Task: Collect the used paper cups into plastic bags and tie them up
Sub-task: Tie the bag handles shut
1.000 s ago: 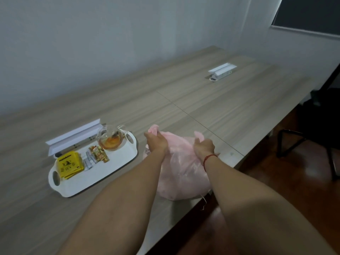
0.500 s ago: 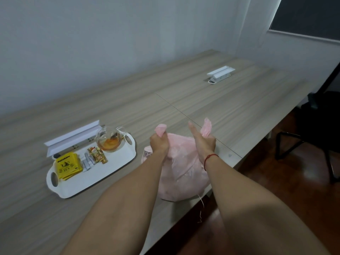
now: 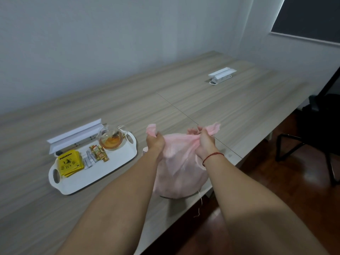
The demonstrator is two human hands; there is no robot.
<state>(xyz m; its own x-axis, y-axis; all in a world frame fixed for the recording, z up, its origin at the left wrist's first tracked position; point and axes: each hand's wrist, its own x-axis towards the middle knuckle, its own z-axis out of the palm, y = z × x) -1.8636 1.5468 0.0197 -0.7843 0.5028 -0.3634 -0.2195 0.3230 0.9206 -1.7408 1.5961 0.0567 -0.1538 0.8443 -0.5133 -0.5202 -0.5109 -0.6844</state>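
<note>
A full pink plastic bag [image 3: 181, 173] sits at the near edge of the wooden table [image 3: 230, 107]. My left hand [image 3: 156, 143] is shut on the bag's left handle, whose end sticks up above my fist. My right hand [image 3: 205, 140] is shut on the right handle, its end flaring out to the right. The bag's mouth is stretched taut between the two fists. The bag's contents do not show through the plastic. A small pale object [image 3: 145, 150], perhaps a cup, peeks out just left of the bag behind my left forearm.
A white tray [image 3: 117, 161] to the left holds a glass teapot [image 3: 110, 139], yellow tea packets [image 3: 70, 162] and sachets. An open white socket box [image 3: 73, 135] stands behind the tray; another [image 3: 221, 73] sits far right. A black chair [image 3: 312, 137] stands on the floor at right.
My hands rose from the top of the bag, gripped its two handles and pulled them apart sideways, the right handle now drawn out to the right.
</note>
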